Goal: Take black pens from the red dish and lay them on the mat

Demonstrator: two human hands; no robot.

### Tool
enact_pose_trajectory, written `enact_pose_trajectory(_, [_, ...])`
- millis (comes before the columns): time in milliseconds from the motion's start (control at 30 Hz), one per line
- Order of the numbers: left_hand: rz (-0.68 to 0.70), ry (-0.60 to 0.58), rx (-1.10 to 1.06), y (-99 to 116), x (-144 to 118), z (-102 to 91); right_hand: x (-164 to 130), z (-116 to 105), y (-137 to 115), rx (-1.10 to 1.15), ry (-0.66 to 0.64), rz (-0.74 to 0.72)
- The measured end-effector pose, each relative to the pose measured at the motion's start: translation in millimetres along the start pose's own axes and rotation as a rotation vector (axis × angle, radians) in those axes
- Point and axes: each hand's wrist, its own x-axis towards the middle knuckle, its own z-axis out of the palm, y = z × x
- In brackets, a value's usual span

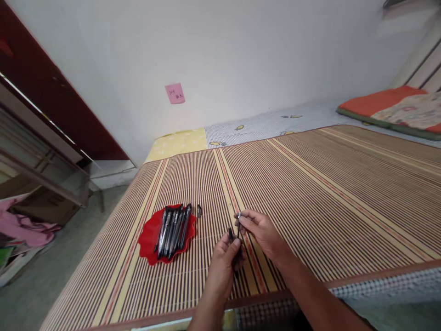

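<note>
My left hand (pixel 223 261) is closed around a dark pen barrel (pixel 230 234), whose upper end sticks out above the fingers. With thumb and fingers, my right hand (pixel 264 233) pinches a thin dark pen refill (pixel 238 230) near its shiny upper tip. The refill's lower end runs down to my left thumb, and the fingers hide how it meets the barrel. To the left, a red scalloped plate (pixel 146 235) carries several black-and-clear pens (pixel 171 232) lying side by side. A loose pen cap (pixel 199 211) lies on the mat just right of the plate.
A striped bamboo mat (pixel 296 193) covers the bed under my hands. Folded orange and floral bedding (pixel 382 102) lies at the far right. A pink note (pixel 175 93) is stuck on the white wall. Beyond the bed's left edge stand a rack and a cardboard box (pixel 44 207).
</note>
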Motion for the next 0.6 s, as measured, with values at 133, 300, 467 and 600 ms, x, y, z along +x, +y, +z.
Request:
enact_pose_trajectory(133, [-0.002, 0.01, 0.053, -1, 0, 1.1, 0, 3, 1, -0.052, 0.033, -0.012])
enact_pose_trajectory(300, [0.081, 0.017, 0.164, -2, 2, 0.6, 2, 3, 7, -0.132, 0.064, -0.08])
enact_pose_trajectory(467, [0.176, 0.051, 0.349, -5, 2, -2.7, 0, 5, 14, -0.188, 0.058, -0.049])
enact_pose_trajectory(600, [0.254, 0.114, 0.539, -6, 1, -4.8, -3, 8, 15, -0.276, 0.024, -0.037])
